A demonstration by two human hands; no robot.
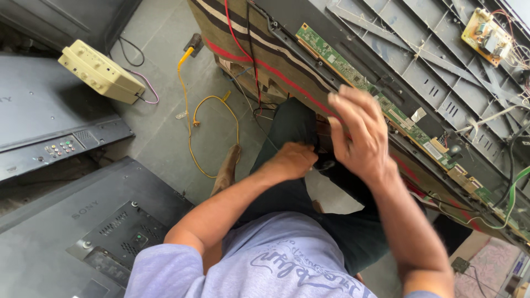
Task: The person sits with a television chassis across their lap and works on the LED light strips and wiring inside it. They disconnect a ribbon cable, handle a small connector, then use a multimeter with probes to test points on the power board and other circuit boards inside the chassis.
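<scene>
Hands at the bared edge of a flat-screen panel

Left hand (290,160) clenches a small dark object, unclear; right hand (356,129), blurred, fingers loosely spread, hovers empty over the long green circuit strip (353,77) — thin, brittle-looking, best gripped by its edges.

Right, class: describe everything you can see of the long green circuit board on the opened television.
The long green circuit board is a narrow strip running diagonally along the lower edge of the grey ribbed panel, from upper left to lower right. Small components and pale connectors dot it. The blurred right hand hides its middle; whether the hand touches it cannot be told.
</scene>
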